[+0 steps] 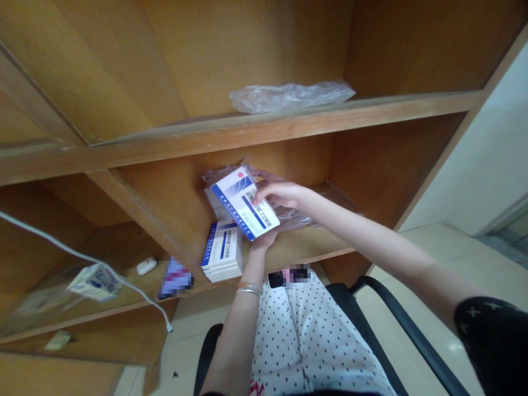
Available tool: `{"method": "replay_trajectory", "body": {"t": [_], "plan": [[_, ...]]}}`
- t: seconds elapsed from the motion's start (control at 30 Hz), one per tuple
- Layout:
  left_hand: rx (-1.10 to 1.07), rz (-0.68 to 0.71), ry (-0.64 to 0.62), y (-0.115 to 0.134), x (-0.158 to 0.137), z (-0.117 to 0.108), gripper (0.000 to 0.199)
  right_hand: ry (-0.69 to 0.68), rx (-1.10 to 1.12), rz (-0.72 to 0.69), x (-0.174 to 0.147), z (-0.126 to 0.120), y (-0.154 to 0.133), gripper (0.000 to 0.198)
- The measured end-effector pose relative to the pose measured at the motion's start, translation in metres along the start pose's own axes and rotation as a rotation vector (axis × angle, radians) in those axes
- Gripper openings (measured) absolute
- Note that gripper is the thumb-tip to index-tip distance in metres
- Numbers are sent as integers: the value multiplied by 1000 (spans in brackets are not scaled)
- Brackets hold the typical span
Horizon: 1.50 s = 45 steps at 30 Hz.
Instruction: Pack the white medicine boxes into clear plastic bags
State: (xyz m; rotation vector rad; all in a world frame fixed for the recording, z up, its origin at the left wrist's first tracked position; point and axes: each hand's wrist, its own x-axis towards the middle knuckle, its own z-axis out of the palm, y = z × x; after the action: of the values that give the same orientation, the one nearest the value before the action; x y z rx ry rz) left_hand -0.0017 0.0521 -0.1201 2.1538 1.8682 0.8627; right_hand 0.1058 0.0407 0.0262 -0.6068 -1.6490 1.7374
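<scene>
The right hand (281,193) grips a flat white-and-blue cardboard box (244,202), tilted above the light-brown wooden shelf (307,243), right of 1 neat stack of white-and-blue boxes (223,250). The left hand (266,240) is partly hidden beneath it; I cannot tell its grip.

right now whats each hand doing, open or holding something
Left hand: mostly hidden behind the box; its grip cannot be told.
Right hand: closed on that tilted blue-and-white box.

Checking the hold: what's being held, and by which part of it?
A blue-and-white box: the right grip holds its upper right edge, thumb on the front. The left grip is behind its lower edge, mostly hidden; hold unclear.
</scene>
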Motion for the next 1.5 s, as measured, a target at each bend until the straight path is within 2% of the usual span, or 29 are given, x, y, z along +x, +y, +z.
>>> {"method": "replay_trajectory", "body": {"t": [0.13, 0.23, 0.33, 0.47, 0.57, 0.7, 0.8, 0.93, 1.03, 1.13, 1.23, 1.33, 1.5], "plan": [[128, 60, -43, -8, 5, 5, 61, 108, -290, -215, -15, -35, 6, 71], [202, 55, -101, -13, 6, 5, 55, 97, -450, -291, -18, -61, 17, 78], [223, 74, -111, -16, 5, 6, 53, 107, -567, -268, -17, -82, 31, 81], [217, 70, -107, -17, 5, 8, 50, 90, -658, -174, -16, -98, 47, 81], [153, 16, -42, -16, 6, 7, 54, 31, -695, -102, -16, -102, 53, 83], [79, -192, 97, -16, 8, 0, 55, 9, -808, -34, -18, -101, 52, 85], [70, -279, 167, -16, 8, -4, 56, -13, -904, -15, -18, -99, 52, 87], [95, -247, 201, -15, 2, -8, 59, -44, -994, -46, -13, -99, 58, 88], [192, -210, 171, -15, -8, -11, 44, -28, -1047, -67, -6, -103, 63, 87], [296, -90, 141, -14, -22, -16, 32, 11, -1087, -27, 1, -108, 65, 85], [349, -11, 110, -11, -34, -22, 32, 8, -1110, 12, 6, -110, 65, 82], [382, -9, 94, -4, -39, -27, 33, -21, -1128, 32, 9, -108, 64, 82], [435, 7, 96, 5, -33, -31, 42, -132, -1173, -53, 10, -103, 63, 81]]}}
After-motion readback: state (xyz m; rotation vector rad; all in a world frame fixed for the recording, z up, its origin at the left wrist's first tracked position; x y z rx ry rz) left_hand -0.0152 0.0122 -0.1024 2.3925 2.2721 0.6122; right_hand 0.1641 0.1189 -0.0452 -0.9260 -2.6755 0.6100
